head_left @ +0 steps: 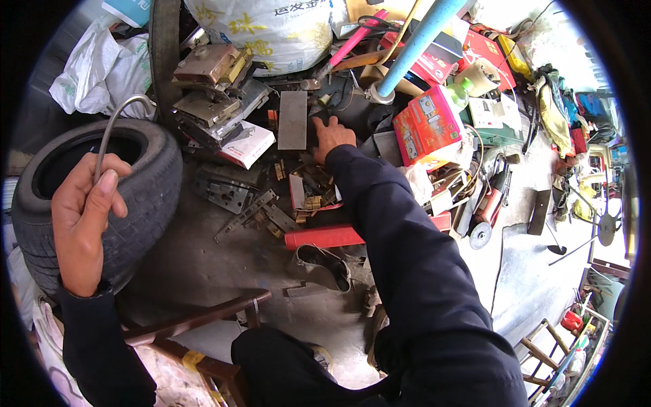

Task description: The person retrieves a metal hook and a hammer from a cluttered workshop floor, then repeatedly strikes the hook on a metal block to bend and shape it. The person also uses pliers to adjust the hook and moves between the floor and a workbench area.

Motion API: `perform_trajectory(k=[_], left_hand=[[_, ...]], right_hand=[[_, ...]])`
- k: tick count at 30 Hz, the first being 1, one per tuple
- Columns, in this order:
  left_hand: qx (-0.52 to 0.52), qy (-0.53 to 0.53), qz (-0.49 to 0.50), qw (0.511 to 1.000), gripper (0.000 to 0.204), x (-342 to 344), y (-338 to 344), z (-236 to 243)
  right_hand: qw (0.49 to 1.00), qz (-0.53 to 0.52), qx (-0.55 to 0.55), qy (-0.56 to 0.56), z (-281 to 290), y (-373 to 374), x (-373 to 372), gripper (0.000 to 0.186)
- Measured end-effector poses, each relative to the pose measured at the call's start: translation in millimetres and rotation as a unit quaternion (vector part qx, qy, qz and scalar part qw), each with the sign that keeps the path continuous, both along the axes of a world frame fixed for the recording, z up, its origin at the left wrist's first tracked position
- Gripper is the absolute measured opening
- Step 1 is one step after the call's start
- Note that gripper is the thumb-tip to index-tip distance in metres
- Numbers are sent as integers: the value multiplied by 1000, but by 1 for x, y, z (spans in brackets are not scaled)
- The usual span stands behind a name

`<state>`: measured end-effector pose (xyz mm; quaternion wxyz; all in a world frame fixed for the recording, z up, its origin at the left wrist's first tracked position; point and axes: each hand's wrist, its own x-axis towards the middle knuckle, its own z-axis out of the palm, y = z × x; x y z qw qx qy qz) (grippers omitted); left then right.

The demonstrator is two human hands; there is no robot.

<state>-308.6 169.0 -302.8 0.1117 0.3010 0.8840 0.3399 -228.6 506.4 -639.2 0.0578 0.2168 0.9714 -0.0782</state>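
My left hand (pixel 88 214) is closed around a bent metal rod (pixel 107 132); its curved upper end arches over the black tyre (pixel 156 193). Stretched far forward, my right hand (pixel 333 140) reaches down into the clutter with its fingers apart. Those fingers are beside the right edge of a grey rectangular block (pixel 293 121), and I see nothing held in them. What the fingertips may touch is too small to make out. Left of the block, several metal lock cases (pixel 215 98) are stacked over a small white box (pixel 249 144). Brass-coloured parts (pixel 313 202) lie in an open box nearer me.
A white sack (pixel 264 34) stands at the back. Light-blue pipe (pixel 417 47) slants down beside a red patterned box (pixel 427 127). An angle grinder (pixel 491 203) lies to the right. Closer in are a long red box (pixel 325 237) and a wooden chair frame (pixel 196 319).
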Motion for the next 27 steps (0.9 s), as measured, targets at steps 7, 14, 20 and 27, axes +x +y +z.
perform_trajectory(k=[7, 14, 20, 27], left_hand=[[-10, 5, -8, 1000, 26, -10, -13, -4], [-19, 20, 24, 999, 27, -18, -21, -6], [-3, -17, 17, 1000, 26, -16, -11, -3], [7, -11, 8, 1000, 24, -13, -8, -3]], right_hand=[[996, -68, -64, -8, -6, 1, -3, 83], [995, -84, -6, 58, -23, 45, -6, 78], [998, -68, -6, 7, -24, 30, -10, 80], [995, -98, -4, -23, -11, 29, -7, 77]])
